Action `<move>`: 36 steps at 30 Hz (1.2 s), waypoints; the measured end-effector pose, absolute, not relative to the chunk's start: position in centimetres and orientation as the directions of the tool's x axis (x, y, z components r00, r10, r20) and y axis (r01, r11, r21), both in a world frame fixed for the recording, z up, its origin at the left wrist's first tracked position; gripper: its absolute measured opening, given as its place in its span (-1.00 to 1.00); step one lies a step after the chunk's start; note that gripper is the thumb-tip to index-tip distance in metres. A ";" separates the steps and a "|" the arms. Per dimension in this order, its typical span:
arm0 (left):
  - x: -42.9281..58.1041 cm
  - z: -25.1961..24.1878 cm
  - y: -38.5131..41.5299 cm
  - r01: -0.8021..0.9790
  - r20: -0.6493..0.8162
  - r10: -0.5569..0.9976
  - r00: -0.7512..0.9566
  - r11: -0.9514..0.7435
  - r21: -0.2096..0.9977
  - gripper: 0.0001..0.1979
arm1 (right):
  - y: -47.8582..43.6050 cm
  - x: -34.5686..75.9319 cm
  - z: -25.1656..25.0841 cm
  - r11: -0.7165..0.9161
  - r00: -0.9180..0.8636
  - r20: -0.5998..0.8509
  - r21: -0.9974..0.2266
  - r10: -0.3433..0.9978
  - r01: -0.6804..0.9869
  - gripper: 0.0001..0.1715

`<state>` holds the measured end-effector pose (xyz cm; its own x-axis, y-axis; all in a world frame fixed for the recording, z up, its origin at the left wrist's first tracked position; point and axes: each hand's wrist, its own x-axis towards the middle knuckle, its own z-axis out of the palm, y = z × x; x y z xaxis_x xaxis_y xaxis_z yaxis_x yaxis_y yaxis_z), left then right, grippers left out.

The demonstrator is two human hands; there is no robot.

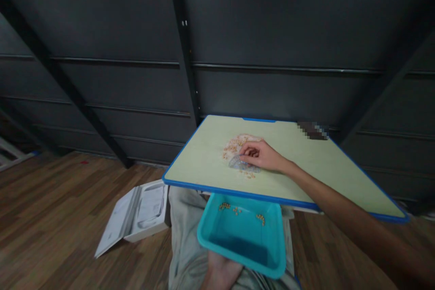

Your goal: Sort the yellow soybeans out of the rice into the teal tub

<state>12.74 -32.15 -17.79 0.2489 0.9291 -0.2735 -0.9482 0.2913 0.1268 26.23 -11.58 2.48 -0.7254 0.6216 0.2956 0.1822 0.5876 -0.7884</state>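
Note:
My right hand (260, 155) rests on the pale green tabletop (306, 167), fingers curled down over a small clear plastic piece (239, 164) at the edge of a spread of small tan beads (236, 144). Below the table's blue front edge, a turquoise tray (243, 238) sits on my lap with a few beads in its far end. My left hand (220, 272) is under the tray's near left side; only the wrist and part of the palm show, and its fingers are hidden by the tray.
The table has a blue rim (238, 194) and stands against a dark panelled wall (272, 54). An open white box (136, 215) lies on the wooden floor at the left. A blurred dark object (312, 130) sits at the table's far edge.

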 end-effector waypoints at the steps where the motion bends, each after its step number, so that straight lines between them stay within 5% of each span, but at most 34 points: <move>1: 12.9 -17.3 -32.1 -0.959 -0.307 0.936 0.173 0.231 0.165 -0.55 | -11.6 26.2 2.3 0.581 -0.720 0.291 -0.792 0.630 0.188 -0.77; 20: 12.6 -14.8 -32.1 -0.953 -0.088 0.957 0.277 0.286 0.102 -0.61 | -11.9 26.2 1.9 0.562 -0.761 0.231 -0.802 0.606 0.204 -0.68; 36: 12.6 -13.6 -32.1 -0.954 -0.230 0.940 0.253 0.282 0.103 -0.50 | -12.1 26.2 2.0 0.524 -0.774 0.203 -0.831 0.600 0.188 -0.67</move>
